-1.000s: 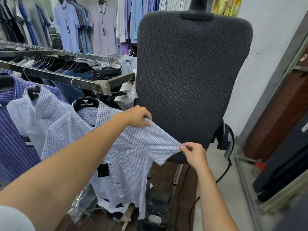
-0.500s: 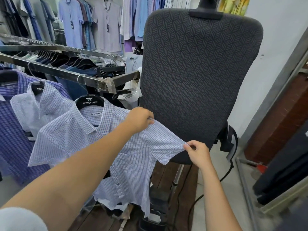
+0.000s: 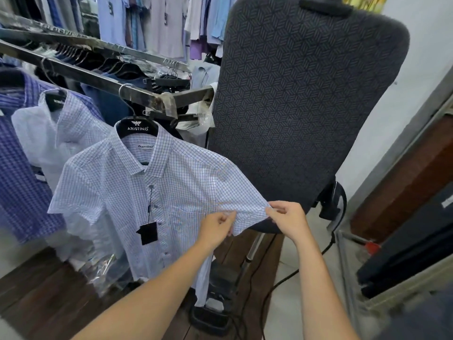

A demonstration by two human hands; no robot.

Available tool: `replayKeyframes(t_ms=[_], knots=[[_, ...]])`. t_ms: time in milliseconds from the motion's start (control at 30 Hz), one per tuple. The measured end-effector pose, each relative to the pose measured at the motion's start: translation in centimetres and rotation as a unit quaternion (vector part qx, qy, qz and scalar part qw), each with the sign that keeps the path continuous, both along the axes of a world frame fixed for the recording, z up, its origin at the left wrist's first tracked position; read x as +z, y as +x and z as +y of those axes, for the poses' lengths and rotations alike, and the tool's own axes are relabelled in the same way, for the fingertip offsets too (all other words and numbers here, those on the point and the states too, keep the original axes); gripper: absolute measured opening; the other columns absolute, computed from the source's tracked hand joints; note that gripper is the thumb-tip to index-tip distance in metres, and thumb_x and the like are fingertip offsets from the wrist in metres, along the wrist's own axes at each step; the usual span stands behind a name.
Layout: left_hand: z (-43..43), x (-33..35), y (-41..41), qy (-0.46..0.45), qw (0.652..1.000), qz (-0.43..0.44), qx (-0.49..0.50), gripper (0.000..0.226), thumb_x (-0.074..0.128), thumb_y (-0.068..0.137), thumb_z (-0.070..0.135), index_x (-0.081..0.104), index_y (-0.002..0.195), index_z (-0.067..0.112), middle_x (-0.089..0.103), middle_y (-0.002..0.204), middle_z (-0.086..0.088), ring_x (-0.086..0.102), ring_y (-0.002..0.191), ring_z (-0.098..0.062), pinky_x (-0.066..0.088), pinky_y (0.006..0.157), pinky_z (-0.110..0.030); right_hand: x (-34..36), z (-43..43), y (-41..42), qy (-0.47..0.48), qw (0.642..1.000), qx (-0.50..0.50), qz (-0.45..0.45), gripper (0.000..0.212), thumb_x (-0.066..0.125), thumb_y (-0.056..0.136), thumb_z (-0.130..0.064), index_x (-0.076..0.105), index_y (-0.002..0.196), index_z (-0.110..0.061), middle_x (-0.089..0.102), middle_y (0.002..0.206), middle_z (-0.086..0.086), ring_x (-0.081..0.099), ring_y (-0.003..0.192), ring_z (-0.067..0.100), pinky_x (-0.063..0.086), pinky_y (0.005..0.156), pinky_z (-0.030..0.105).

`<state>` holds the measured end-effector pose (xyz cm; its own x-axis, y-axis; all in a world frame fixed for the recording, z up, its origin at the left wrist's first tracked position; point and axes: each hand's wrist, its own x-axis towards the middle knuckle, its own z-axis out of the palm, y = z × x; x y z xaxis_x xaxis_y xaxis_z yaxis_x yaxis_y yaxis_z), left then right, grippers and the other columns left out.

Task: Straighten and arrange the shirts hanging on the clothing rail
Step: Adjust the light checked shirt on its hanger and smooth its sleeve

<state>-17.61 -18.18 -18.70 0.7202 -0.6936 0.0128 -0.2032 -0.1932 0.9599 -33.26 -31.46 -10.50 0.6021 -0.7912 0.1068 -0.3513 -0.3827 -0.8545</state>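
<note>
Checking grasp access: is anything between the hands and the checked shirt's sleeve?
Nothing visible. The left hand and right hand both pinch the sleeve hem of the checked shirt; the dark padded board stands behind it, not between.

White wall (image 3: 427, 35), dark wooden floor (image 3: 36, 290)

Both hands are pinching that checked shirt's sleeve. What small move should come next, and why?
Probably a gentle tug apart, then let go. The left hand and right hand pinch the sleeve hem, held out sideways from the shirt on its hanger; released, it should hang flat.
</note>
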Motion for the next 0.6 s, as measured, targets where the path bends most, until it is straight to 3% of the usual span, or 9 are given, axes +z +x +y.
replayKeyframes(t_ms=[67, 133, 200, 267, 400, 600], knots=[[0.0, -0.6, 0.0, 0.044, 0.992, 0.117, -0.01, 0.047, 0.063, 0.092, 0.052, 0.056, 0.063, 0.017, 0.065, 0.062, -0.004, 0.065, 0.061, -0.016, 0.055, 0.063, -0.031, 0.0, 0.0, 0.0, -0.008, 1.0, 0.002, 0.016, 0.017, 0.074, 0.088, -0.016, 0.077, 0.085, -0.033, 0.076, 0.082, -0.013, 0.069, 0.077, 0.005, 0.053, 0.072, 0.024], [0.1, -0.9, -0.2, 0.066, 0.962, 0.263, -0.032, 0.034, 0.063, 0.092, 0.054, 0.058, 0.082, 0.022, 0.067, 0.086, -0.001, 0.07, 0.085, -0.02, 0.058, 0.07, -0.032, 0.1, -0.1, -0.2, -0.013, 1.0, 0.004, 0.026, 0.014, 0.074, 0.087, -0.016, 0.079, 0.085, -0.029, 0.076, 0.076, -0.01, 0.071, 0.075, 0.007, 0.054, 0.071, 0.024], [0.3, -1.3, -0.4, 0.034, 0.932, 0.358, -0.044, 0.028, 0.062, 0.095, 0.047, 0.057, 0.107, 0.022, 0.064, 0.111, 0.002, 0.066, 0.107, -0.022, 0.058, 0.083, -0.032, 0.0, -0.1, -0.3, -0.01, 0.999, 0.013, 0.028, 0.015, 0.074, 0.088, -0.016, 0.078, 0.084, -0.03, 0.076, 0.074, -0.007, 0.071, 0.072, 0.009, 0.055, 0.069, 0.025], [0.5, -1.6, -0.4, -0.027, 0.904, 0.424, -0.053, 0.023, 0.061, 0.098, 0.034, 0.056, 0.11, 0.016, 0.063, 0.12, 0.003, 0.063, 0.113, -0.02, 0.053, 0.093, -0.031, -0.2, 0.0, -0.5, -0.002, 1.0, 0.018, 0.021, 0.017, 0.075, 0.089, -0.017, 0.078, 0.082, -0.032, 0.077, 0.073, -0.004, 0.07, 0.07, 0.011, 0.054, 0.066, 0.028], [0.4, -2.2, -0.6, -0.065, 0.891, 0.445, -0.064, 0.016, 0.063, 0.098, 0.02, 0.063, 0.11, 0.009, 0.069, 0.118, -0.005, 0.064, 0.109, -0.017, 0.046, 0.108, -0.034, -0.1, -0.3, -0.8, -0.002, 1.0, -0.009, 0.016, 0.015, 0.077, 0.088, -0.018, 0.078, 0.079, -0.03, 0.075, 0.07, 0.0, 0.067, 0.067, 0.011, 0.052, 0.065, 0.028], [0.2, -3.0, -1.3, -0.026, 0.925, 0.38, 0.006, 0.017, 0.062, 0.098, 0.012, 0.057, 0.082, 0.006, 0.068, 0.101, -0.011, 0.066, 0.095, -0.017, 0.056, 0.077, -0.022, -0.5, 0.0, -0.4, -0.032, 0.992, -0.116, 0.048, 0.018, 0.082, 0.08, -0.016, 0.073, 0.073, -0.03, 0.072, 0.074, -0.006, 0.069, 0.077, 0.014, 0.051, 0.07, 0.027]])
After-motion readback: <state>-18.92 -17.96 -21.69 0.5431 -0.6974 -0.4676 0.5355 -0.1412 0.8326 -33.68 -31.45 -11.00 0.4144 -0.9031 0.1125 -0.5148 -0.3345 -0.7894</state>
